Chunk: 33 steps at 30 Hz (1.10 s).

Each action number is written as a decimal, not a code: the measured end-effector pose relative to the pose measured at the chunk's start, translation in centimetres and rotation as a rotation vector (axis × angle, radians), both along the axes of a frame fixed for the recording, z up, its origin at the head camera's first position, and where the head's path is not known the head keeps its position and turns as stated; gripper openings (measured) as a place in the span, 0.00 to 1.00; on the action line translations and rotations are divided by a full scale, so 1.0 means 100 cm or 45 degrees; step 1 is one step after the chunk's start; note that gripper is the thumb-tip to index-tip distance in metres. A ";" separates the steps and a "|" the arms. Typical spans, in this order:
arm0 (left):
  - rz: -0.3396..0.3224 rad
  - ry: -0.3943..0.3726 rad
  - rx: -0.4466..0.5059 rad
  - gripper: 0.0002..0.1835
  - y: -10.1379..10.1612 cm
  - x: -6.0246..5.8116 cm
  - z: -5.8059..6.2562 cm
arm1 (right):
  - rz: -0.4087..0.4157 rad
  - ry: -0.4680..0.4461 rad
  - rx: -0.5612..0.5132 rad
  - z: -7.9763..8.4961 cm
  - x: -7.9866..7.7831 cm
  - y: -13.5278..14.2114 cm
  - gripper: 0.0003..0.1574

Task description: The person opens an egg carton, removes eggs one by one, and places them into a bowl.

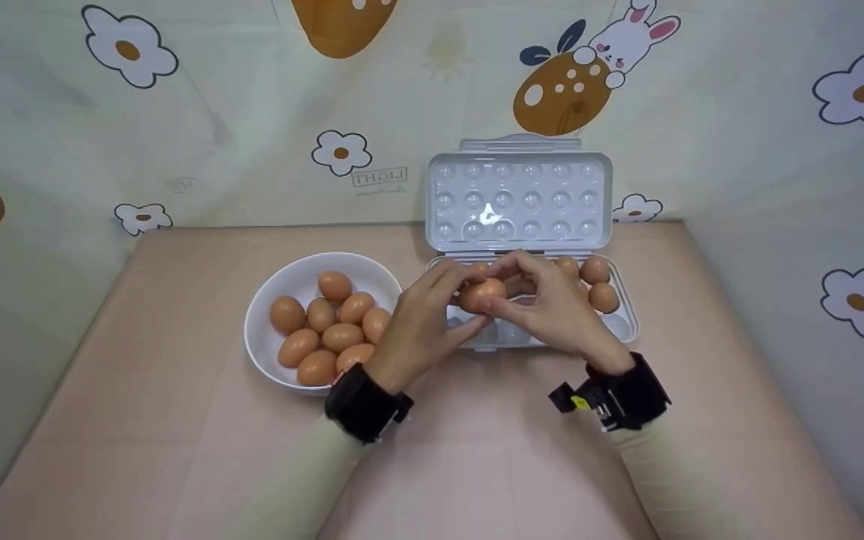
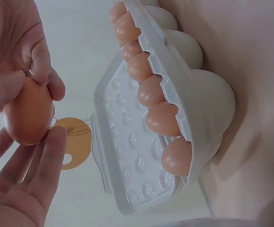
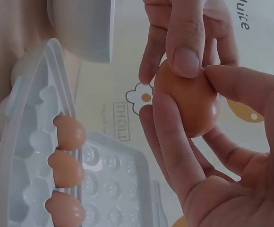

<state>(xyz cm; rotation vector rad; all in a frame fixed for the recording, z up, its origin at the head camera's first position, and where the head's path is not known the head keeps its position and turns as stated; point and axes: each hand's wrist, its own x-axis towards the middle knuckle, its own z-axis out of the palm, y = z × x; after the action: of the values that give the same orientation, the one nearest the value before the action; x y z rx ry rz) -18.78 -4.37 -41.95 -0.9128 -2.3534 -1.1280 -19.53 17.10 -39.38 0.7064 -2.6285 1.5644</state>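
Both hands hold one brown egg (image 1: 482, 295) above the near half of an open plastic egg carton (image 1: 629, 324). My left hand (image 1: 418, 324) grips the egg from the left; in the right wrist view its thumb lies against the shell. My right hand (image 1: 561, 309) holds the other side between thumb and fingers. In the left wrist view the egg (image 2: 28, 113) is clear of the carton. Several eggs (image 1: 603, 298) sit in the carton's cups, a row of them (image 2: 152, 91) along its back. The hands hide part of the carton in the head view.
A white bowl (image 1: 258, 352) with several brown eggs stands left of the carton, partly behind the left forearm. The carton's clear dimpled lid (image 1: 518, 202) stands raised against the patterned cloth (image 1: 244, 112) at the back. A pinkish cover (image 1: 469, 465) lies over the table.
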 end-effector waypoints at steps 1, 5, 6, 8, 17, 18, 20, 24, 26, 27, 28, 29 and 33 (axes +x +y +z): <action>0.003 0.003 0.001 0.29 0.000 0.000 0.000 | 0.012 -0.010 -0.016 0.000 0.000 -0.001 0.24; 0.003 0.003 -0.003 0.28 0.000 0.000 0.002 | 0.035 -0.009 -0.030 0.000 0.001 -0.002 0.25; -0.001 0.000 -0.004 0.27 -0.001 0.000 0.003 | 0.039 0.003 -0.023 0.000 0.002 -0.002 0.24; -0.010 -0.018 -0.012 0.26 -0.003 0.000 0.006 | 0.048 0.027 -0.009 0.001 0.002 -0.001 0.24; 0.057 -0.061 -0.041 0.22 -0.036 0.001 0.031 | 0.028 -0.010 -0.074 0.007 0.002 0.006 0.20; 0.069 -0.060 -0.036 0.21 -0.042 0.001 0.034 | 0.018 -0.018 -0.078 0.008 0.001 0.006 0.20; 0.092 -0.048 -0.038 0.22 -0.054 0.003 0.039 | -0.005 -0.027 -0.076 0.008 0.001 0.008 0.21; 0.113 -0.011 -0.083 0.22 -0.080 0.002 0.050 | -0.035 0.014 -0.039 0.009 -0.001 0.009 0.22; 0.129 -0.005 -0.130 0.21 -0.092 -0.001 0.055 | -0.032 0.055 -0.007 0.008 -0.001 0.010 0.22; 0.135 -0.014 -0.156 0.21 -0.098 -0.002 0.058 | -0.027 0.078 0.010 0.008 -0.002 0.010 0.22; 0.142 -0.024 -0.188 0.21 -0.104 -0.004 0.060 | -0.028 0.100 0.033 0.008 -0.002 0.011 0.22; 0.145 -0.037 -0.220 0.20 -0.109 -0.006 0.062 | -0.027 0.118 0.051 0.007 -0.003 0.011 0.22; 0.165 -0.151 -0.380 0.20 -0.130 -0.014 0.067 | -0.067 0.193 0.146 0.005 -0.004 0.015 0.22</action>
<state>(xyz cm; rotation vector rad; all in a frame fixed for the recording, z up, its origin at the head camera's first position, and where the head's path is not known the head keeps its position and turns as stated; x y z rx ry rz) -20.19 -17.40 -35.24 -0.7916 -2.6853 -0.8145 -19.92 18.59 -38.83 0.7236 -2.6182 1.3008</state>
